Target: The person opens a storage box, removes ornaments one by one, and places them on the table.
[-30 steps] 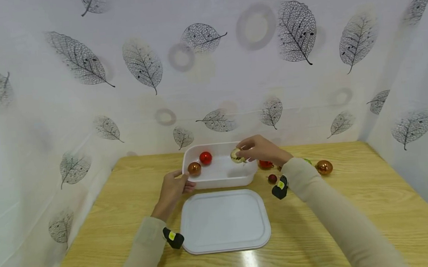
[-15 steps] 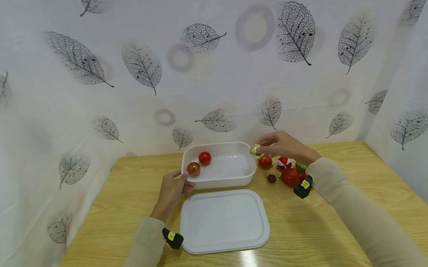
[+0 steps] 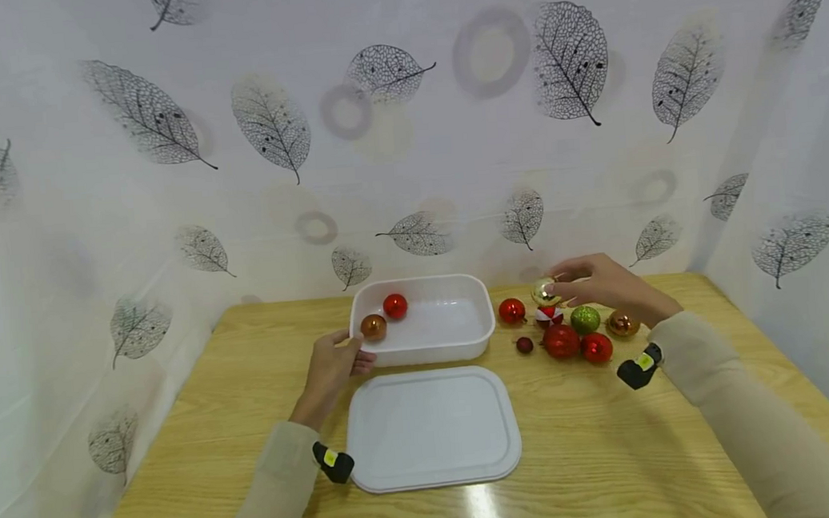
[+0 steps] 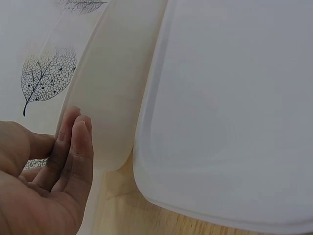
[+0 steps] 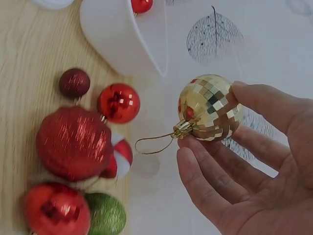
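My right hand (image 3: 593,283) pinches a gold mirror-tiled Christmas bauble (image 5: 210,107) between thumb and fingertips, its wire loop dangling. In the head view that bauble hovers beside a red-and-white bauble (image 3: 550,316), to the right of a white plastic container (image 3: 428,354). My left hand (image 3: 331,369) grips the container's rim at the near left corner; the left wrist view shows the thumb and fingers (image 4: 80,137) on either side of the wall. Inside the container's left half lie a shiny red bauble (image 3: 394,306) and a copper bauble (image 3: 373,327).
A white lid (image 3: 433,428) lies flat in front of the container. Right of it cluster several baubles, among them a large red one (image 3: 561,342), a green one (image 3: 585,319), a copper one (image 3: 623,323) and a small dark red one (image 3: 525,345). Leaf-printed sheeting closes the back.
From over the container, my right hand has carried the gold bauble to the right, above the loose baubles, uncovering more of them. The left hand stays on the container's corner.
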`<control>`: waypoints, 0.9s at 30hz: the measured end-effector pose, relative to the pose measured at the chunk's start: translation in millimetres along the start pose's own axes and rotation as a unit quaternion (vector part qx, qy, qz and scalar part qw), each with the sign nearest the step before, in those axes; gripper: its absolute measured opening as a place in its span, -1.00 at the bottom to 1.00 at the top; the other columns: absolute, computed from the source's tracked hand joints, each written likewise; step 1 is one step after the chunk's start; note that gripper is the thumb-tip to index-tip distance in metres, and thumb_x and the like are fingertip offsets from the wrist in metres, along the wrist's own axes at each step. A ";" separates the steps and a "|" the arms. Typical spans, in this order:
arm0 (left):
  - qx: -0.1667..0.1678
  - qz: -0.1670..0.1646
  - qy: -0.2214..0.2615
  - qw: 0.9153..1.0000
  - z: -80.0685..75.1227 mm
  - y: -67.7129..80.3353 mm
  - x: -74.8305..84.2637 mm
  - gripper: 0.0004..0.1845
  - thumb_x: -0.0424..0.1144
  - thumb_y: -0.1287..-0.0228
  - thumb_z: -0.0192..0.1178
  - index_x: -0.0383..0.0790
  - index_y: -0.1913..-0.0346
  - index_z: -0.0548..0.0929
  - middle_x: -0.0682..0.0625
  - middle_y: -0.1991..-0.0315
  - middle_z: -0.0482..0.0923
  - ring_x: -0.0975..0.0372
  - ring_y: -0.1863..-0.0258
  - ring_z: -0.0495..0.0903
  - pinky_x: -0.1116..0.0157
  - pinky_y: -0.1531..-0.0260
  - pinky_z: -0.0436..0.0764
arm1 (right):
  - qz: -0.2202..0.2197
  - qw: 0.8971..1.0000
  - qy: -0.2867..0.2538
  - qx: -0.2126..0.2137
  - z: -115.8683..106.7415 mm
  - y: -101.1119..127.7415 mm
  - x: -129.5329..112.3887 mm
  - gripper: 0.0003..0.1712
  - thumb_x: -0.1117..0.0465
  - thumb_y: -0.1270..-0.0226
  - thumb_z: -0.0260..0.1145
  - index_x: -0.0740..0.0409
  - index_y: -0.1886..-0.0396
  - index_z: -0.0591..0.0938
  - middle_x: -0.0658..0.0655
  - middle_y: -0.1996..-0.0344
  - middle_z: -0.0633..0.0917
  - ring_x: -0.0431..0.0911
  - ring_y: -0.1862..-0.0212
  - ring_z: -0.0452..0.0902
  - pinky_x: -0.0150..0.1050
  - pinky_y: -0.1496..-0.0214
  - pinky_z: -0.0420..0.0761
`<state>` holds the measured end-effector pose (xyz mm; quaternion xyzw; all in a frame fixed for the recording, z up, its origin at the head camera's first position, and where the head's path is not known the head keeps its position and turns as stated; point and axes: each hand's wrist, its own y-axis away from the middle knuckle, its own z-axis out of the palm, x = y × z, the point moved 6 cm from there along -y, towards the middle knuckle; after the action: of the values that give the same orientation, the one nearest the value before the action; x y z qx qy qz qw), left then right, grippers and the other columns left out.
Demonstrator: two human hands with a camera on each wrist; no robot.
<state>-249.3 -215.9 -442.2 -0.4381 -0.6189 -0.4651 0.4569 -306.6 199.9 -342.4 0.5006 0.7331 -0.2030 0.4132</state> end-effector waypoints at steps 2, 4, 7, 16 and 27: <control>-0.001 0.001 0.002 1.000 0.5 0.2 0.7 -0.52 -0.29 -0.58 0.07 -0.56 -0.37 0.37 -0.20 0.39 0.73 0.21 0.49 0.71 0.36 0.40 0.76 | 0.003 1.000 0.005 0.002 -5.7 6.2 6.6 -0.31 -0.07 -0.49 0.29 0.31 -0.38 0.45 0.41 -0.22 0.56 0.17 -0.04 0.67 0.14 -0.19 0.64; 0.000 0.000 0.003 1.000 0.4 0.9 1.5 -0.53 -0.29 -0.58 0.06 -0.56 -0.36 0.37 -0.20 0.39 0.73 0.21 0.48 0.71 0.36 0.40 0.76 | 0.012 1.000 0.017 0.005 -10.9 11.7 13.6 -0.28 -0.08 -0.49 0.29 0.32 -0.40 0.43 0.44 -0.24 0.53 0.21 -0.04 0.67 0.14 -0.17 0.65; 0.001 -0.002 0.002 1.000 0.1 2.2 2.5 -0.53 -0.29 -0.58 0.06 -0.55 -0.36 0.37 -0.21 0.37 0.73 0.22 0.48 0.71 0.37 0.40 0.76 | 0.025 0.999 0.034 0.010 -17.6 18.8 24.0 -0.27 -0.09 -0.49 0.29 0.31 -0.42 0.41 0.46 -0.26 0.51 0.24 -0.05 0.66 0.13 -0.14 0.67; -0.002 -0.002 0.009 1.000 1.0 4.1 2.3 -0.52 -0.30 -0.58 0.06 -0.59 -0.36 0.36 -0.23 0.37 0.73 0.21 0.49 0.72 0.37 0.41 0.76 | 0.043 0.997 0.060 0.023 -31.8 36.7 51.8 -0.23 -0.12 -0.48 0.28 0.36 -0.41 0.40 0.45 -0.23 0.55 0.08 0.09 0.67 0.07 -0.05 0.67; 0.005 -0.003 -0.003 1.000 1.8 6.5 1.6 -0.53 -0.29 -0.58 0.05 -0.56 -0.36 0.37 -0.22 0.38 0.72 0.23 0.49 0.71 0.37 0.41 0.76 | 0.051 0.998 0.017 0.023 -34.8 56.2 84.7 -0.22 -0.05 -0.48 0.30 0.46 -0.40 0.37 0.48 -0.22 0.54 0.11 0.01 0.69 0.01 -0.07 0.72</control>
<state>-243.6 -212.8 -439.9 -0.4350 -0.6240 -0.4621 0.4559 -283.2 296.0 -384.4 0.5502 0.7084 -0.1903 0.3991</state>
